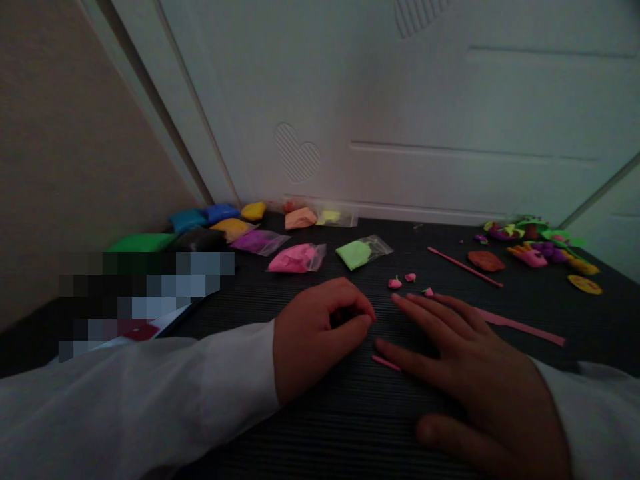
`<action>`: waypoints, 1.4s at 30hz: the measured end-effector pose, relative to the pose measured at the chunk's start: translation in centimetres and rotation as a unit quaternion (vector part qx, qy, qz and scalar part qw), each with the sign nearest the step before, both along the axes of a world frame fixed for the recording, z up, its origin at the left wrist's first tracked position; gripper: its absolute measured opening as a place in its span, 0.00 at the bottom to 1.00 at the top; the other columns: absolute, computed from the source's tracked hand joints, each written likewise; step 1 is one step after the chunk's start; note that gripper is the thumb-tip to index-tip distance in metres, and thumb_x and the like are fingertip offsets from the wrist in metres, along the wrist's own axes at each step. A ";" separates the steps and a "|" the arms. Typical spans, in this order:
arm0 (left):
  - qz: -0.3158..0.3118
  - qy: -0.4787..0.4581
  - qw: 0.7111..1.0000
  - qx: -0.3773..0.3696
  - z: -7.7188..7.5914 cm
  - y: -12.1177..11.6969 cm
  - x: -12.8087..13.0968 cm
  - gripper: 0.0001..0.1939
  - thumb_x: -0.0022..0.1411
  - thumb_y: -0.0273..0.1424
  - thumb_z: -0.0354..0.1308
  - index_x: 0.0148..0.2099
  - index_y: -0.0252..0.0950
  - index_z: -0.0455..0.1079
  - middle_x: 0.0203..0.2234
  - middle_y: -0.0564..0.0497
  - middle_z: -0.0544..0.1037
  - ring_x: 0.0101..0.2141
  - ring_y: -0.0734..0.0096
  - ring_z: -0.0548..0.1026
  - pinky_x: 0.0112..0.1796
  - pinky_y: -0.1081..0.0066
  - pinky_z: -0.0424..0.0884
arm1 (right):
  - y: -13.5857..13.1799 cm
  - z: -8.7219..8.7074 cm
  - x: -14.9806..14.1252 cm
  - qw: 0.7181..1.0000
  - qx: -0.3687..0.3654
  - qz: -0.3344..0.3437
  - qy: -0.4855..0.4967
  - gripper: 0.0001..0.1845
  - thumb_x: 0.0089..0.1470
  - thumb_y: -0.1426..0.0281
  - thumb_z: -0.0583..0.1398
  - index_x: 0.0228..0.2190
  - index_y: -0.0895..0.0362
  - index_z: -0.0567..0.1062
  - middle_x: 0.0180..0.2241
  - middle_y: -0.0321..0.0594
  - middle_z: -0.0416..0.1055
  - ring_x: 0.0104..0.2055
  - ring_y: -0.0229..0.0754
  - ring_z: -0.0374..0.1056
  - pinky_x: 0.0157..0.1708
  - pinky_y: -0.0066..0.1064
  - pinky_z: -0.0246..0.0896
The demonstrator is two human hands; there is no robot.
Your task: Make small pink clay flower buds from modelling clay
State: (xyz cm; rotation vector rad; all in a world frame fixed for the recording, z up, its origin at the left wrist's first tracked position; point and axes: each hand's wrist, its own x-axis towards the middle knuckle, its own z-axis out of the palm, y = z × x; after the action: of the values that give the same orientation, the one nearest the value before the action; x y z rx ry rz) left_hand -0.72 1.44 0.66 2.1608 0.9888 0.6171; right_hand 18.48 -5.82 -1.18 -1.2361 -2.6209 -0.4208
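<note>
My left hand [325, 333] is closed above the dark table, thumb and index fingertip pressed together. Whatever lies in that pinch, if anything, cannot be made out. Palm down, my right hand [465, 363] spreads its fingers low over the tabletop. Just by its index finger lies a thin pink roll of clay [386, 363]. Beyond the fingertips are small pink clay buds with green bits: one bud [395, 284], a second bud [411, 277] and a third bud [428, 292]. A flat pink clay knife [525, 325] lies partly behind my right hand.
A pink modelling stick [465, 267] and a reddish-brown clay lump [485, 261] lie at right. Colourful clay figures [540, 252] and a yellow disc [585, 284] stand farther right. Bagged clay includes a pink packet [293, 259] and a green packet [354, 254]. A white panelled door [400, 100] rises behind.
</note>
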 end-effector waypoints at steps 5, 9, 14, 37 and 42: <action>0.000 0.004 1.000 -0.002 0.0 0.0 0.0 0.05 0.55 0.26 0.51 0.33 0.35 0.68 0.30 0.55 0.69 0.32 0.73 0.68 0.33 0.73 0.62 | -0.2 0.3 -0.3 0.997 0.026 0.064 -0.037 0.26 0.50 0.48 0.47 0.49 0.40 0.63 0.49 0.45 0.66 0.46 0.53 0.64 0.37 0.50 0.59; 0.000 0.010 1.000 -0.005 0.0 0.0 0.0 0.05 0.56 0.27 0.51 0.33 0.35 0.68 0.30 0.55 0.69 0.32 0.73 0.68 0.33 0.73 0.62 | -0.2 0.6 -0.4 0.999 0.018 0.030 -0.033 0.30 0.47 0.45 0.48 0.49 0.42 0.64 0.50 0.47 0.63 0.48 0.56 0.62 0.36 0.51 0.60; 0.000 0.011 1.000 -0.006 0.0 0.0 0.0 0.05 0.56 0.27 0.52 0.33 0.35 0.68 0.30 0.55 0.69 0.32 0.74 0.68 0.33 0.73 0.62 | -0.2 0.2 -0.3 0.998 0.037 0.047 0.002 0.29 0.48 0.45 0.46 0.47 0.43 0.66 0.50 0.46 0.64 0.46 0.55 0.64 0.35 0.51 0.60; -0.007 -0.005 1.000 -0.007 0.1 -0.1 0.0 0.05 0.55 0.25 0.52 0.31 0.34 0.69 0.29 0.55 0.69 0.33 0.75 0.68 0.34 0.74 0.61 | -0.1 -0.2 0.0 0.989 0.092 0.102 -0.058 0.20 0.53 0.57 0.52 0.49 0.36 0.60 0.49 0.33 0.65 0.46 0.42 0.65 0.41 0.39 0.61; -0.006 0.000 1.000 -0.004 0.0 0.0 0.0 0.05 0.55 0.25 0.52 0.31 0.35 0.68 0.29 0.55 0.69 0.33 0.75 0.68 0.35 0.75 0.61 | -0.1 -0.3 0.2 0.996 0.068 0.041 -0.041 0.26 0.50 0.47 0.47 0.49 0.41 0.63 0.49 0.42 0.66 0.44 0.49 0.66 0.37 0.44 0.62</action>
State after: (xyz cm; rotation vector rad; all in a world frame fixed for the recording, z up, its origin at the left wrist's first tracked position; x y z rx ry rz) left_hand -0.72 1.40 0.68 2.1586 0.9762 0.6072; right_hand 18.72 -5.95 -1.46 -1.0878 -2.6486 -0.6352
